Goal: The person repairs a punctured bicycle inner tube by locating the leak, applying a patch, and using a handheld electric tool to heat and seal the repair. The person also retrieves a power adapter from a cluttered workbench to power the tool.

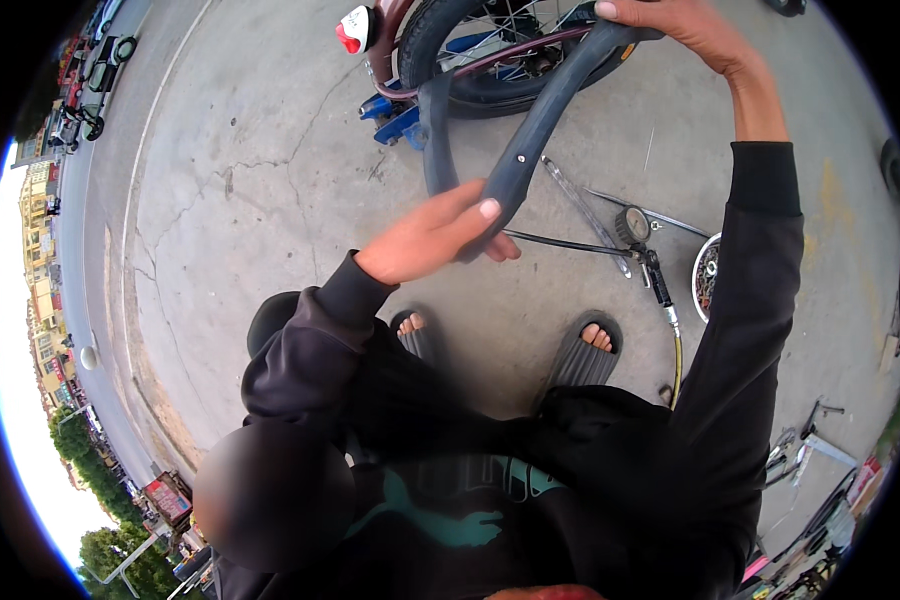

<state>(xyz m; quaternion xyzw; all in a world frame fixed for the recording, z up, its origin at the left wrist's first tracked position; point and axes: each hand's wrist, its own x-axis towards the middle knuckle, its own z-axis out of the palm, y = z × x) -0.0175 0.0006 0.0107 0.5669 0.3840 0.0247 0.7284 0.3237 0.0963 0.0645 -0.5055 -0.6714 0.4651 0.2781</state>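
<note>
A dark grey inner tube (pixel 555 100) is stretched between my two hands in a loop. My left hand (pixel 435 230) is closed around its near bend, thumb on top and fingertips showing beyond it. At the far end, my right hand (pixel 682 28) grips the tube beside the wheel. The tube passes in front of a spoked wheel with a black tire (pixel 425 45), on a maroon bike frame (pixel 388 35) that lies low on the ground. A small metal fitting shows on the tube between my hands.
On the concrete before my feet lie a long metal lever (pixel 575 195), a round pressure gauge (pixel 632 225) and its air hose (pixel 678 360). A white bowl (pixel 698 285) holds small parts. Blue pieces (pixel 400 125) sit beside the wheel. Tools (pixel 815 445) lie scattered at right.
</note>
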